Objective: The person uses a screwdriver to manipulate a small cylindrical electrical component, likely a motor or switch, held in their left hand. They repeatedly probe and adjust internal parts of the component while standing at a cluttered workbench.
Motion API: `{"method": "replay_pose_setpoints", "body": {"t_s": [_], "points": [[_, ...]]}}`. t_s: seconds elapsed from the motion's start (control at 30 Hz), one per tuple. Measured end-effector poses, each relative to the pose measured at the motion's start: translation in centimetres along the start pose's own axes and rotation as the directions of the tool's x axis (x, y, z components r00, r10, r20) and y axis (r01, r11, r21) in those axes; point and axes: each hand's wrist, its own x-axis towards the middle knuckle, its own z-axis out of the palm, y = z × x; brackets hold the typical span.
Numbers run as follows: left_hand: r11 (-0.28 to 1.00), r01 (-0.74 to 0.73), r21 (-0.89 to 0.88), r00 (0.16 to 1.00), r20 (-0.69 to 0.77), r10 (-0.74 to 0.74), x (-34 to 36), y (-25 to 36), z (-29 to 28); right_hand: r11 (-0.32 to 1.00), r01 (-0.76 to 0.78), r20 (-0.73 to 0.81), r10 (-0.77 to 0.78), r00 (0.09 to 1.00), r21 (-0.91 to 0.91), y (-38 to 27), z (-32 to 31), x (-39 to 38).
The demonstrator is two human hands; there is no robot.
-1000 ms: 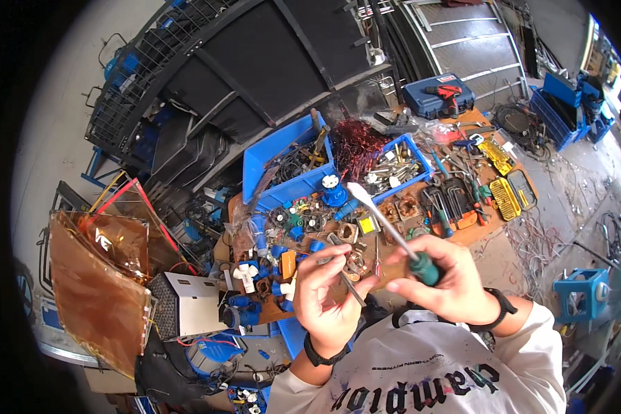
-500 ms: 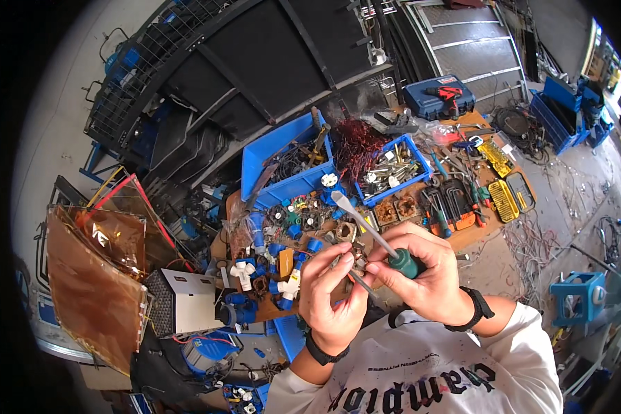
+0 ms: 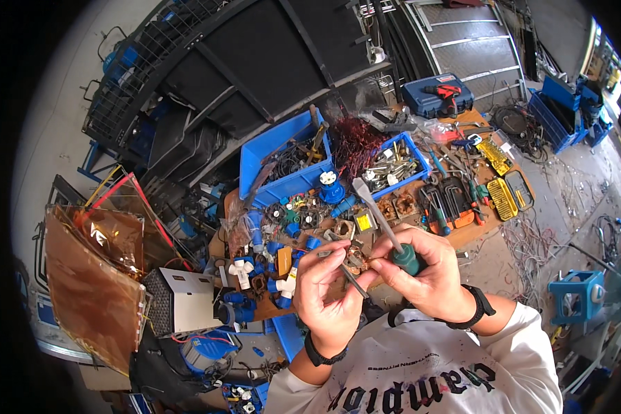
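Within my right grip [image 3: 431, 277], a screwdriver [image 3: 390, 233] is clamped by its green handle [image 3: 410, 261], its long axis slanting forward-left; my left grip [image 3: 326, 298], just beside it, pinches a thin dark rod [image 3: 355, 282] above the surface [image 3: 473, 234].

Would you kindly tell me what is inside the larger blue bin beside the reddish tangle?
The larger blue bin holds tangled dark cables and a yellowish elongated piece. Whatever lies beneath that pile is covered and cannot be seen.
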Motion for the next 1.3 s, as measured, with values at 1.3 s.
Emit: {"method": "replay_pose_setpoints", "body": {"t_s": [1.3], "points": [[0.975, 0.177, -0.136, 0.984, 0.061, -0.17, -0.69, 0.26, -0.28, 0.99, 0.048, 0.075, -0.038, 0.996, -0.129, -0.09, -0.48, 0.55]]}}
